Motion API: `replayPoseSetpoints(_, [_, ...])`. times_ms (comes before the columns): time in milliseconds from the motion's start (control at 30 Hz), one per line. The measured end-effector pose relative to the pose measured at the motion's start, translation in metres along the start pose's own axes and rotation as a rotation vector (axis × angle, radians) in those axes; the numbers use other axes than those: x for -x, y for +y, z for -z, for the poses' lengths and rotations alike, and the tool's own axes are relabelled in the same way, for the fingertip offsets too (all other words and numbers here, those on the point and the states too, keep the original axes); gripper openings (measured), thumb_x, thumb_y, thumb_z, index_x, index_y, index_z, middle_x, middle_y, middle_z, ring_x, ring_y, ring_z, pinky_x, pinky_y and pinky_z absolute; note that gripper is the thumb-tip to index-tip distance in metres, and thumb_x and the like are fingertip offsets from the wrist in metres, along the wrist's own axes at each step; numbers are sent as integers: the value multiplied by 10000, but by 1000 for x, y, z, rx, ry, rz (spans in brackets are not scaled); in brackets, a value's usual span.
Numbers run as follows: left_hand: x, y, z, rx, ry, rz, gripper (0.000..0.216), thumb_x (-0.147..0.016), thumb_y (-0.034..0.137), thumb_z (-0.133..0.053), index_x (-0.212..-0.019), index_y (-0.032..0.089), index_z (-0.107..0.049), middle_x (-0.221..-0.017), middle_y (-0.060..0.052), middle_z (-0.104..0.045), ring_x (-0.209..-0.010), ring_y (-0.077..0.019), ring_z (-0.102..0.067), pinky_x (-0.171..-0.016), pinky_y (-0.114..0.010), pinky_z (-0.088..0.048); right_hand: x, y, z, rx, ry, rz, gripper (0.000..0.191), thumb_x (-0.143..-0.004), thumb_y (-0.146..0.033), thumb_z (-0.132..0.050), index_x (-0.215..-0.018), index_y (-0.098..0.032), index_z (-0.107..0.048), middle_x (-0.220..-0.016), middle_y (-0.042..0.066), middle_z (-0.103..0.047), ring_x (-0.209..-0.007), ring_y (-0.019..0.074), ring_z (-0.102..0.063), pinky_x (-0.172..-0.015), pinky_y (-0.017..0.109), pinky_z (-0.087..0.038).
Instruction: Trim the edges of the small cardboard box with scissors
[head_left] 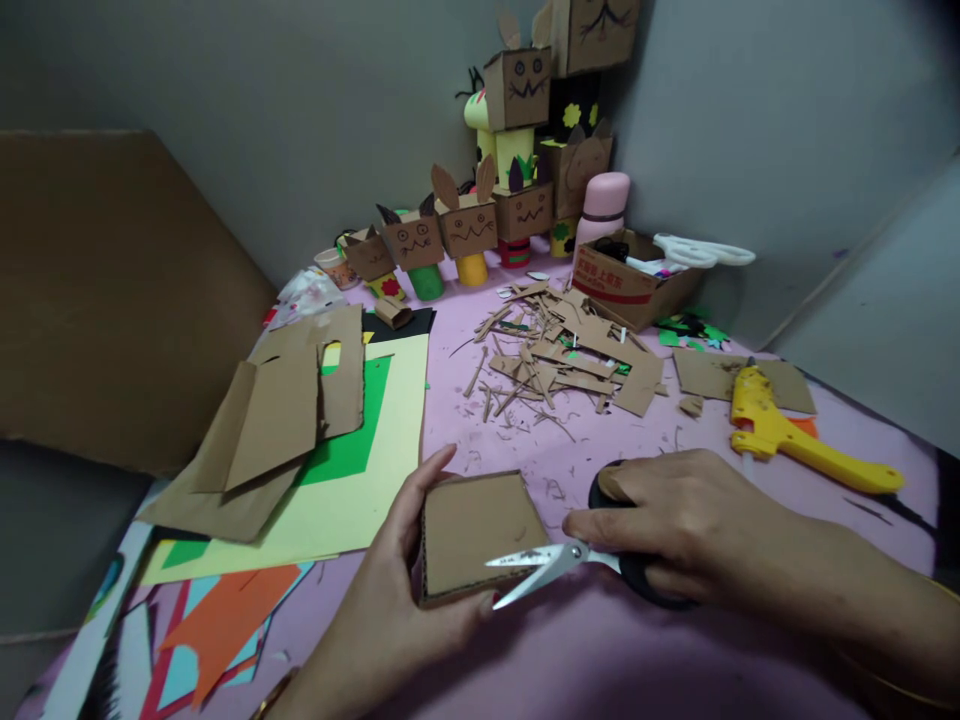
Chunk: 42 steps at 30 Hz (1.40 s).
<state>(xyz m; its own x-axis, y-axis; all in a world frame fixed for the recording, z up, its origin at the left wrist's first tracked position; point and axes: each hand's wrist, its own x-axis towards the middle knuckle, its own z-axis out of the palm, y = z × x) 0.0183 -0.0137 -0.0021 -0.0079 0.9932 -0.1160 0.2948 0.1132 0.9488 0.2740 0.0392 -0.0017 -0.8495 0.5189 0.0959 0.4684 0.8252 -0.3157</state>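
The cardboard box [480, 525] lies at nine o'clock from the right hand [682, 510], just beyond the tips of its fingers, with the scissors [576, 552] bridging the space between. Their long axis runs roughly from three o'clock at the handles to nine at the tips, the blades parted in a narrow V: the upper one overlaps the box's top face in view, the lower one ends by the left thumb. Whether either blade touches the card, I cannot tell. The right hand's fingers are curled through the black handles, spread only partway. The left hand [397, 590] is the nearer to the box, cupping it from seven to ten o'clock, fingers along its far-left side and thumb on the near edge. The box's top looks almost square, so no long axis stands out
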Motion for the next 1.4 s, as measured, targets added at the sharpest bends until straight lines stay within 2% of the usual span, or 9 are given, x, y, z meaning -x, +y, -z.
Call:
replayPoseSetpoints(200, [-6, -13, 9, -107, -86, -137, 891, -592, 311, -796, -1375, 334, -371, -1057, -27, -686, -905, -254, -704, -751, -378, -611, -3, 3, -1, -76, 7, 18, 392, -777, -101, -513, -1115, -269, -621, -812, 22, -604, -691, 166, -525, -598, 285, -309])
replayPoseSetpoints(433, [-3, -17, 6, -61, 31, -146, 834, -627, 355, -778, -1370, 337, -399, -1131, -23, -654, -988, -231, -675, -813, -325, -588, -7, 10, 0, -253, 78, -64, 408, -768, -87, -585, -1123, -279, -645, -832, 20, -602, -744, 170, -549, -632, 271, -354])
replayPoseSetpoints(533, [-3, -26, 7, -246, 141, -362, 847, -673, 337, -752, -1415, 297, -346, -1204, -68, -588, -1024, -231, -640, -838, -331, -573, -13, 16, -7, -565, 202, -235, 289, -779, -292, -692, -1062, -237, -663, -748, -2, -569, -666, 155, -523, -597, 260, -366])
replayPoseSetpoints(667, [-8, -37, 7, -546, 229, -776, 911, -710, 202, -737, -1471, 230, -237, -1245, -114, -525, -1127, -240, -533, -953, -371, -487, -27, 5, -24, -1015, 325, -455, 439, -704, -423, -732, -1056, -192, -608, -686, -32, -486, -593, 134, -441, -539, 248, -359])
replayPoseSetpoints(767, [-10, -36, 3, -606, 175, -959, 905, -737, 92, -698, -1487, 215, -206, -1262, -129, -491, -1167, -246, -486, -986, -400, -431, -36, -10, -34, -1005, 379, -417, 539, -573, -359, -807, -1044, -200, -599, -817, 0, -561, -667, 151, -478, -574, 257, -379])
replayPoseSetpoints(900, [-10, -33, 3, -610, 196, -1134, 955, -700, -8, -674, -1494, 227, -200, -1259, -153, -464, -1168, -295, -484, -980, -512, -373, -43, -8, -38, -798, 613, -438, 278, -659, -267, -725, -910, -209, -621, -785, -9, -557, -685, 150, -477, -635, 277, -377])
replayPoseSetpoints(1033, [-9, -34, 8, -620, 217, -1163, 992, -667, -89, -634, -1492, 253, -202, -1270, -165, -453, -1167, -310, -484, -953, -545, -371, -45, 7, -40, -806, 701, -512, 217, -743, -215, -616, -955, -206, -569, -756, -17, -517, -634, 132, -437, -589, 266, -361])
replayPoseSetpoints(1233, [-9, -35, 9, -605, 257, -1160, 890, -740, -25, -603, -1487, 270, -219, -1242, -145, -485, -1172, -298, -494, -973, -541, -370, -49, -3, -50, -957, 528, -402, 301, -685, -331, -715, -919, -180, -604, -691, -26, -517, -595, 125, -452, -548, 259, -380])
replayPoseSetpoints(1400, [-8, -33, 11, -643, 262, -1126, 957, -712, 20, -658, -1494, 292, -179, -1249, -128, -484, -1157, -283, -503, -989, -521, -392, -49, -1, -49, -983, 529, -428, 255, -718, -291, -695, -921, -179, -588, -648, -47, -470, -586, 115, -407, -550, 260, -345])
